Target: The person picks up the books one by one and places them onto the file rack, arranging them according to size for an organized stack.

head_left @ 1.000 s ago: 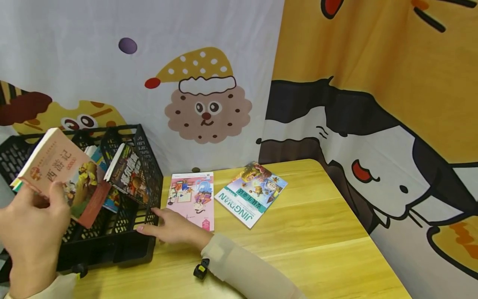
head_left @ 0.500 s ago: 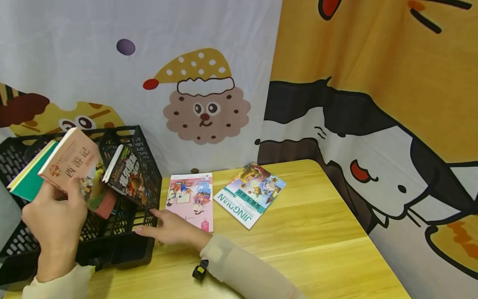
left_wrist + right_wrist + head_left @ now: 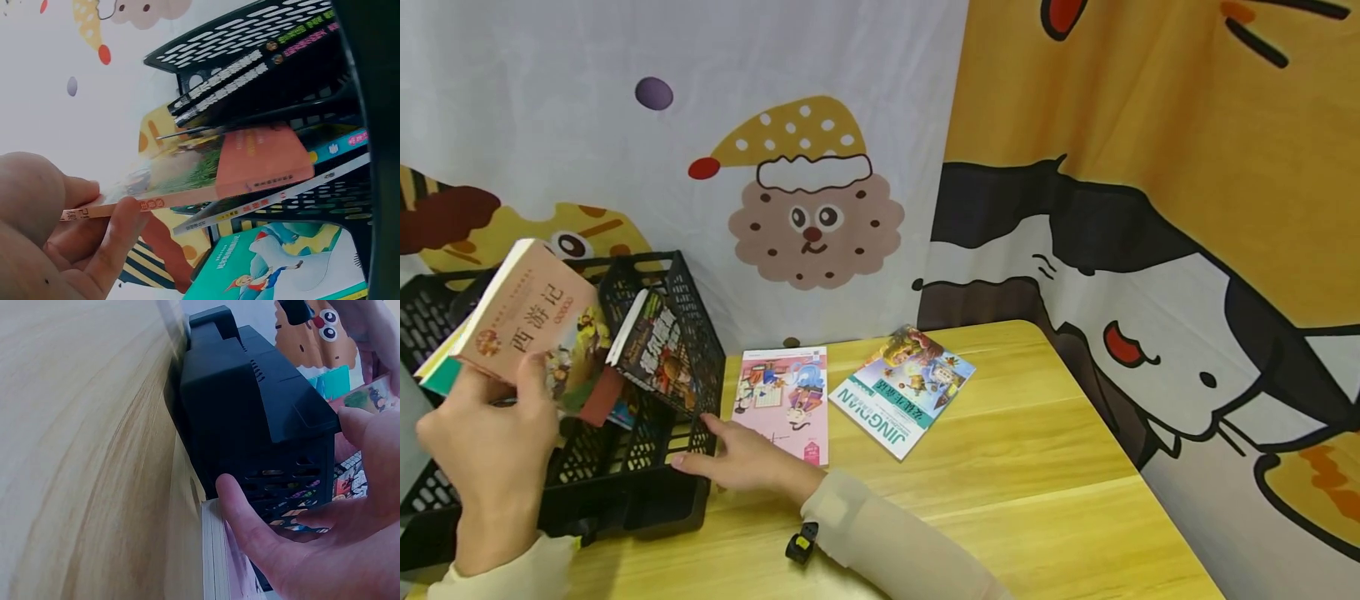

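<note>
My left hand point(image 3: 493, 446) pinches a salmon-coloured paperback book point(image 3: 538, 312), thumb on its cover and fingers behind. The book is tilted over a black divided book basket point(image 3: 670, 500); in the left wrist view its lower end overlaps the slots beside a thin white-spined book point(image 3: 275, 200). My right hand point(image 3: 748, 454) holds the basket's front right corner, thumb at the rim and fingers along the outer perforated wall, as the right wrist view shows. Dark comic-style books point(image 3: 658, 350) lean in the right compartment. A teal book point(image 3: 281, 265) stands in the left one.
On the wooden table point(image 3: 1037, 467) right of the basket lie a pink book point(image 3: 778, 404) and a colourful book with a teal band point(image 3: 902, 392). A cartoon-printed curtain point(image 3: 850, 50) hangs behind the table.
My left hand moves the salmon-coloured book right over the basket, uncovering the teal book, then shifts it partly back left and slightly up. My right hand stays at the basket corner.
</note>
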Motion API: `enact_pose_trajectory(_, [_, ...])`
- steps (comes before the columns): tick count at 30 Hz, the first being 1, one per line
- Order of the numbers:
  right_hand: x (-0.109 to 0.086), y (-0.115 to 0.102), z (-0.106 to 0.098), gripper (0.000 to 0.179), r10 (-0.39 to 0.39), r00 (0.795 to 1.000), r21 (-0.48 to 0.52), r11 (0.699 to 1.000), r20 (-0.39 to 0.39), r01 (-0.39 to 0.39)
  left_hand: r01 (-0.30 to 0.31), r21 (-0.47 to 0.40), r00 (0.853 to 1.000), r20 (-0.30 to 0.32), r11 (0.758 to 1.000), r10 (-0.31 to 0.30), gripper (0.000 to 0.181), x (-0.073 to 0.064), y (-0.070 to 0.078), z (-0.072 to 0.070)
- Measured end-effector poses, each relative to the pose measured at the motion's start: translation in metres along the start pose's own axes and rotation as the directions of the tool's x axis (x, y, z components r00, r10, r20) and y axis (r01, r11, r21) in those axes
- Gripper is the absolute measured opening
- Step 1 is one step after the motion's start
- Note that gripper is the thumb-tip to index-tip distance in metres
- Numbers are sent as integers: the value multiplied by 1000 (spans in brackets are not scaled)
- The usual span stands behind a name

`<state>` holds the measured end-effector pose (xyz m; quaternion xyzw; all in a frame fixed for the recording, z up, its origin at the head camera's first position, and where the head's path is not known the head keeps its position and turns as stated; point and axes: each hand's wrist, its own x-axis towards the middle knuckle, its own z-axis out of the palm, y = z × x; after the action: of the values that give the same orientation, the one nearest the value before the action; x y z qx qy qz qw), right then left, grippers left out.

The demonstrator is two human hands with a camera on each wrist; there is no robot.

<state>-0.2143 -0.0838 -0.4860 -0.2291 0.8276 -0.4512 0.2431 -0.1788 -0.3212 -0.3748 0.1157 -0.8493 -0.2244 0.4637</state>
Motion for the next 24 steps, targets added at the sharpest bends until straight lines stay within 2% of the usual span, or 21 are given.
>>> enact_pose_trajectory(5, [0,-1,0,84,-1,1000,-2,1000,5,1,3,2,1000,-10,1000,-3,49,1,-3,1])
enact_pose_trajectory(11, [-1,0,-2,86,-9,999,52,999,44,6,44,37,996,75,998,-47,43,-2,-4,8])
enact_pose_trajectory(17, [0,0,-3,86,-16,999,32,999,44,15,4,46,992,125,999,-10,41,-2,-3,11])
enact_pose_trajectory(21, [1,0,-3,86,-24,999,30,999,39,22,37,50,981,190,998,-45,39,-2,-6,16])
enact_pose_trajectory(24, [0,0,-3,86,-24,999,32,999,43,23,80,61,965,245,995,-93,40,-3,-8,18])
